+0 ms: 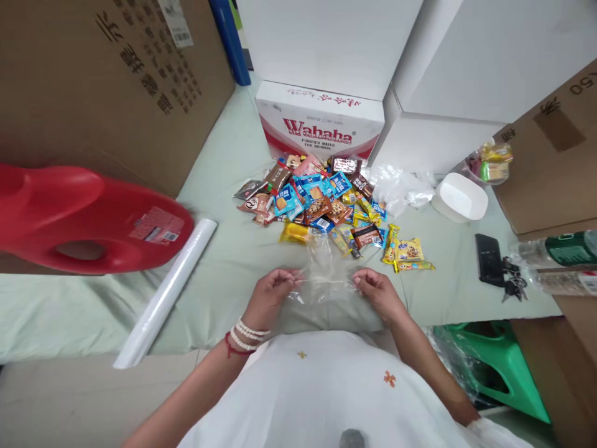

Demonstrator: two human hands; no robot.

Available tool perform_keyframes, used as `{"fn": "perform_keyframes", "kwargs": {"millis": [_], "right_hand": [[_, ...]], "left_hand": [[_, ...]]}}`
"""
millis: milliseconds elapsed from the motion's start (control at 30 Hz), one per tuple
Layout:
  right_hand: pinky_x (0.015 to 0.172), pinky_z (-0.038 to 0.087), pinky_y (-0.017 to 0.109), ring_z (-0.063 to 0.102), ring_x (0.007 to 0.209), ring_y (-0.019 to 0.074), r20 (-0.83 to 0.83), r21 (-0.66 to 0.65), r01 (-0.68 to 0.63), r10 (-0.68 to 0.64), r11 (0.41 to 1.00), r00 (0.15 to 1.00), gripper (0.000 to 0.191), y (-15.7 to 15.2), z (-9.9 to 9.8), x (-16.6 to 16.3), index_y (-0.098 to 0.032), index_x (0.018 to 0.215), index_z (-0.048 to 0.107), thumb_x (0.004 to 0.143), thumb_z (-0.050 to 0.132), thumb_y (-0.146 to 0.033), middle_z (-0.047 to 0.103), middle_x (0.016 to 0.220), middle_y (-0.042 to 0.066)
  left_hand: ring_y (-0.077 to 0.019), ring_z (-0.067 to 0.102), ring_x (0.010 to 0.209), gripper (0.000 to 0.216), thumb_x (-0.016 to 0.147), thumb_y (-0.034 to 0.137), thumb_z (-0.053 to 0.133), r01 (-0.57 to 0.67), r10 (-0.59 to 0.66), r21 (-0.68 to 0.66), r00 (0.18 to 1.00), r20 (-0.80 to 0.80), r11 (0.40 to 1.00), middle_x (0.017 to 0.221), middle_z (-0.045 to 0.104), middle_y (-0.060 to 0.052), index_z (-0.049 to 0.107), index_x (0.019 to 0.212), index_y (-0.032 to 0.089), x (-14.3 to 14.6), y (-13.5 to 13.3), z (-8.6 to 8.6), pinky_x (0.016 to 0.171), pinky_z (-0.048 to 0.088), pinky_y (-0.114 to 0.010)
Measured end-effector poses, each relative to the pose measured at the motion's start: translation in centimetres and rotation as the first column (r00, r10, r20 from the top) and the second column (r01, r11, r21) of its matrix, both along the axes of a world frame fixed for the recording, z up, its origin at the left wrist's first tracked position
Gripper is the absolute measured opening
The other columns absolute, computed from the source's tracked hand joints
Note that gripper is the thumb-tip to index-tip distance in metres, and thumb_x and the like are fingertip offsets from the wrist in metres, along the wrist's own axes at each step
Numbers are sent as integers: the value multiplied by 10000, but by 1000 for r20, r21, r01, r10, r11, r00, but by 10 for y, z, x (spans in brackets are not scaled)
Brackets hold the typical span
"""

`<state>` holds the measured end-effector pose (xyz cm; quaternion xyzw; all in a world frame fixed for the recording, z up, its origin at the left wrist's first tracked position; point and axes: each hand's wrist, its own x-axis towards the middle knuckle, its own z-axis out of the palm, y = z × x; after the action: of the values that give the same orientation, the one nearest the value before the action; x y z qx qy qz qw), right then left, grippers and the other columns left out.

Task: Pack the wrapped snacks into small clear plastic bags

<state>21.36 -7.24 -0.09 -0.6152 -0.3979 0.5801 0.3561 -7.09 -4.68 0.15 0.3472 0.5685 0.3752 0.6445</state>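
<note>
Stretched between my two hands is a clear plastic bag (326, 274), lying low over the green cloth. My left hand (274, 292) pinches its left edge between thumb and fingers, a beaded bracelet on the wrist. On the opposite edge, my right hand (379, 290) grips the plastic the same way. Just beyond the bag, a heap of wrapped snacks (321, 199) spreads out in blue, brown and yellow packets. A yellow cookie packet (410, 250) and yellow snack sticks (390, 244) lie at the heap's right side.
A red jug (107, 218) and a white plastic roll (168, 292) lie at left. Behind the heap stands a Wahaha box (321, 124). To the right are crumpled clear bags (401, 190), a white container (461, 199), a black phone-like object (489, 258), keys (514, 287) and bottles (559, 267).
</note>
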Motion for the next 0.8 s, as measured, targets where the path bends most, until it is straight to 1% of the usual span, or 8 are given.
{"fn": "perform_keyframes", "kwargs": {"millis": [67, 133, 267, 400, 500, 600, 700, 800], "right_hand": [[646, 437, 275, 536, 663, 151, 8, -18, 2, -2, 1000, 1000, 381, -4, 1, 6, -200, 903, 720, 784, 760, -559, 642, 753, 4], [652, 432, 276, 532, 666, 151, 39, -10, -30, 30, 1000, 999, 368, -6, 3, 9, -197, 896, 713, 800, 744, -551, 627, 744, 1], [647, 412, 274, 530, 678, 159, 145, 48, -97, 89, 994, 985, 344, -5, 8, 11, -199, 916, 716, 847, 695, -536, 625, 748, 5], [668, 439, 285, 575, 722, 181, 244, 119, -169, 136, 978, 960, 344, -2, 13, 5, -205, 944, 743, 880, 649, -530, 681, 812, 32], [742, 488, 308, 630, 805, 209, 327, 165, -191, 129, 968, 936, 324, -2, 15, 4, -212, 937, 759, 891, 636, -508, 722, 872, 52], [753, 509, 317, 650, 812, 217, 385, 166, -132, 58, 977, 921, 322, -10, 13, 12, -213, 945, 762, 895, 630, -503, 736, 873, 56], [703, 512, 316, 638, 735, 209, 396, 136, -47, -11, 990, 918, 371, -26, 6, 26, -198, 948, 747, 885, 628, -544, 726, 822, 53], [744, 532, 333, 668, 796, 225, 411, 106, -64, 15, 992, 911, 400, -39, 3, 41, -194, 970, 743, 898, 615, -567, 746, 887, 71]], "left_hand": [[-294, 704, 1084, 376, 607, 442, 836, -47, 46, -24, 998, -51, 999, 1157, 750, -126, 653, 803, 180, -20, -8, -4, 995, 536, -447], [-309, 671, 1161, 410, 599, 396, 817, 8, -9, -7, 992, -129, 1000, 1246, 724, -135, 692, 922, 177, -39, -15, -2, 992, 534, -439], [-312, 628, 1227, 471, 768, 473, 659, 135, -77, 125, 919, -386, 983, 1319, 685, -132, 675, 1146, 193, -52, -10, 19, 1028, 508, -472], [-331, 627, 1196, 610, 880, 564, 578, 359, -39, 275, 667, -744, 892, 1256, 703, -170, 604, 1331, 154, -10, 16, 30, 1068, 448, -500], [-317, 684, 997, 438, 848, 496, 680, 513, -147, 163, 510, -848, 843, 955, 757, -124, 696, 1141, 170, 30, 29, 19, 908, 478, -420], [-238, 683, 775, 209, 914, 379, 595, 544, -229, 111, 518, -824, 831, 753, 725, -58, 703, 859, 209, 43, 30, 4, 739, 441, -324], [-201, 658, 724, 287, 982, 359, 446, 471, -171, 137, 554, -815, 871, 777, 721, -44, 679, 907, 210, 32, 27, -6, 685, 414, -295], [-176, 606, 651, 340, 998, 416, 382, 380, -95, 194, 624, -776, 905, 682, 643, -3, 637, 904, 211, 20, 23, -8, 644, 402, -272]]}}
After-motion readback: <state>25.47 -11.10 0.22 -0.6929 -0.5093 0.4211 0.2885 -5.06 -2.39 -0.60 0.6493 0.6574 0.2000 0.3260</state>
